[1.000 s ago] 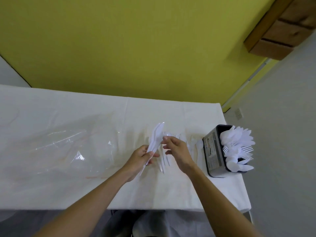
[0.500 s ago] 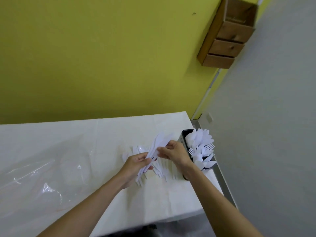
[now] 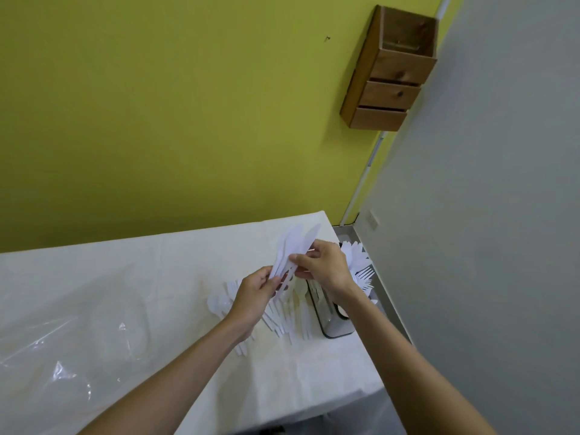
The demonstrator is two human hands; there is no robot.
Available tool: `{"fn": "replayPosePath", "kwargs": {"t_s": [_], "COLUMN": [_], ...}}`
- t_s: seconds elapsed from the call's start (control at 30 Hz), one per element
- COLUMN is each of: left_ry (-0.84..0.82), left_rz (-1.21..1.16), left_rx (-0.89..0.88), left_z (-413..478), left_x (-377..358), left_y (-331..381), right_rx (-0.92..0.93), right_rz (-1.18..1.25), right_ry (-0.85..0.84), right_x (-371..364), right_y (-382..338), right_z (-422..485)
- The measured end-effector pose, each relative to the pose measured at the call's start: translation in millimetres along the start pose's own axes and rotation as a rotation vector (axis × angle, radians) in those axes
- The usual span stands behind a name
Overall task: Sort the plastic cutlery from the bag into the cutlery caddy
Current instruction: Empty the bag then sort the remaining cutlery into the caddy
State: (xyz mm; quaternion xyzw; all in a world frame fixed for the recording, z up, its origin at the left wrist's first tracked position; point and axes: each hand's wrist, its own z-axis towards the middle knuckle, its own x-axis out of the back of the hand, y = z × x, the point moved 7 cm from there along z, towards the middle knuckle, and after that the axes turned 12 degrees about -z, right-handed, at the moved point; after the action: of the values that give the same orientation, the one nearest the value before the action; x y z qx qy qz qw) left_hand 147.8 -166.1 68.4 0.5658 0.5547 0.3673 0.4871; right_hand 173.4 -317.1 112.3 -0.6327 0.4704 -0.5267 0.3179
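Note:
A bunch of white plastic knives (image 3: 293, 246) stands fanned upward above the table. My left hand (image 3: 255, 291) grips the bunch by the handles from below. My right hand (image 3: 321, 265) pinches the same knives at mid-length from the right. Under the hands lies a loose pile of white cutlery (image 3: 279, 318), with spoons at its left end. The dark cutlery caddy (image 3: 332, 324) stands at the table's right edge, partly hidden by my right wrist, with white forks and spoons sticking out of it. The clear plastic bag (image 3: 72, 340) lies flat on the left.
The table (image 3: 175, 265) has a white cloth and ends just right of the caddy. A yellow wall runs behind it and a grey wall stands to the right. A wooden drawer box (image 3: 390, 70) hangs high on the yellow wall.
The view has swung to the right and up, so the table now sits lower left. Both hands have stayed on the knife bunch, which has fanned out a little.

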Motion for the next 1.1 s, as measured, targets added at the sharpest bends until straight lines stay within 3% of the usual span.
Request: {"fn": "replayPosePath", "kwargs": {"t_s": [0.2,0.4,0.53,0.63,0.83,1.1], "left_ry": [0.139,0.229,0.202,0.169,0.071,0.187], "left_rz": [0.089,-0.010,-0.008,0.005,-0.038,-0.219], "left_rx": [-0.121,-0.031,0.052,0.058,-0.020,-0.001], "left_z": [7,12,16,20,33,48], "left_x": [-3,17,15,8,-18,-56], "left_y": [19,5,-7,-6,9,9], "right_rx": [-0.013,-0.063,-0.113,-0.019,0.167,0.245], "right_rz": [0.069,0.191,0.016,-0.159,-0.578,-0.603], "right_ry": [0.073,0.288,0.528,0.673,0.537,0.539], "right_x": [28,86,125,140,117,137], "right_y": [-8,-2,7,-2,-26,-36], "right_z": [6,11,10,7,4,0]}}
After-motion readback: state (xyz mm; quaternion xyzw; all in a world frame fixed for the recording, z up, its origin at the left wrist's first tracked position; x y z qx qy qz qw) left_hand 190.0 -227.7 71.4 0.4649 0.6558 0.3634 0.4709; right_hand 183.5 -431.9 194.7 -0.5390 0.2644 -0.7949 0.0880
